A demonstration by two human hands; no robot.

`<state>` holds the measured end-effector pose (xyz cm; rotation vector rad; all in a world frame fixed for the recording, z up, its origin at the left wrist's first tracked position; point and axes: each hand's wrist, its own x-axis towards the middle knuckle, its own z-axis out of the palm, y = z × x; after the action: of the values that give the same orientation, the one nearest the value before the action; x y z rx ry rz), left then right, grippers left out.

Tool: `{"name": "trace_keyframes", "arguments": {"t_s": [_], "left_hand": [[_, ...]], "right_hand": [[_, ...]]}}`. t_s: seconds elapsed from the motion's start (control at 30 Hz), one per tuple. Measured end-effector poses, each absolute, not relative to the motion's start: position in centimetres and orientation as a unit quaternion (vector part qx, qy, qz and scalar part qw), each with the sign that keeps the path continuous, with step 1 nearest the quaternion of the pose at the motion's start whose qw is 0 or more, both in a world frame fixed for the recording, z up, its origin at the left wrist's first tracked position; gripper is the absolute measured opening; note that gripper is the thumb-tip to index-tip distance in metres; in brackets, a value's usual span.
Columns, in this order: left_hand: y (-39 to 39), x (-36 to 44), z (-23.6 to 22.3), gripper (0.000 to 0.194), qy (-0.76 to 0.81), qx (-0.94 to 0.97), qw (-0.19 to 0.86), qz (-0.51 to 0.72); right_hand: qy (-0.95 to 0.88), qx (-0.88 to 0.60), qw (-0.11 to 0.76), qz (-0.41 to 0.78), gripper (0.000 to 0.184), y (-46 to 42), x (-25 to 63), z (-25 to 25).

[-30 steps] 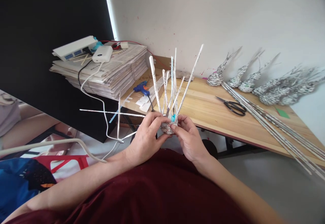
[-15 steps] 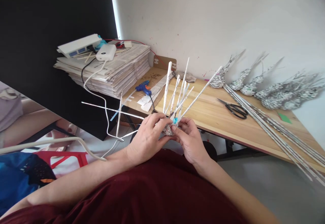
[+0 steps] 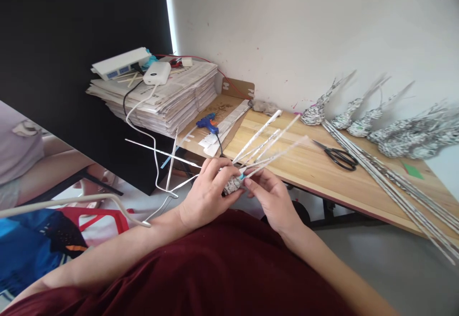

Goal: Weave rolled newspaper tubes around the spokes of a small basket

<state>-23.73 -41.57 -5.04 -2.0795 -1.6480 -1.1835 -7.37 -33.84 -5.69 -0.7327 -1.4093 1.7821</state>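
Note:
A small woven piece of rolled newspaper (image 3: 232,185) is held over my lap, just in front of the table edge. My left hand (image 3: 211,187) is wrapped round its body from the left. Several white paper sticks (image 3: 258,134) fan out of it toward the upper right, and others point left. A bit of blue (image 3: 241,176) shows at the base of the sticks. Close by on the right, my right hand (image 3: 270,196) has its thumb and fingers closed on a paper stick near the weave. Its fingertips are partly hidden.
Black scissors (image 3: 339,157) lie on the wooden table (image 3: 287,163) beside long paper sticks (image 3: 387,182). Finished woven pieces (image 3: 315,113) stand along the wall. A blue glue gun (image 3: 208,122) rests by stacked newspapers (image 3: 161,101). A white cable (image 3: 156,158) hangs at left, where another person (image 3: 25,163) sits.
The woven piece has tilted or turned, so its sticks lean more to the right and lower. My right hand has shifted slightly. The view has swung a little to the left.

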Motion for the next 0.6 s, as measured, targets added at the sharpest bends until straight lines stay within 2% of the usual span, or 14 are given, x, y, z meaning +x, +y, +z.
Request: {"name": "trace_keyframes", "arguments": {"t_s": [0.1, 0.23, 0.43, 0.6], "left_hand": [[-41.80, -23.81, -5.01, 0.039, -0.554, -0.714, 0.102, -0.416], [-41.92, -23.70, -4.97, 0.036, -0.547, -0.721, 0.089, -0.416], [-41.75, -23.67, -4.92, 0.029, -0.541, -0.729, 0.083, -0.411], [-41.64, -23.57, -4.66, 0.029, -0.532, -0.736, 0.084, -0.409]], "right_hand": [[-0.588, -0.311, 0.360, 0.655, 0.019, -32.93, -6.80, -5.47], [-0.543, -0.295, 0.362, 0.698, 0.011, -32.74, -6.76, -5.55], [-0.543, -0.271, 0.341, 0.718, 0.020, -33.24, -7.08, -5.46], [-0.568, -0.257, 0.374, 0.687, 0.014, -33.31, -7.30, -5.17]]}}
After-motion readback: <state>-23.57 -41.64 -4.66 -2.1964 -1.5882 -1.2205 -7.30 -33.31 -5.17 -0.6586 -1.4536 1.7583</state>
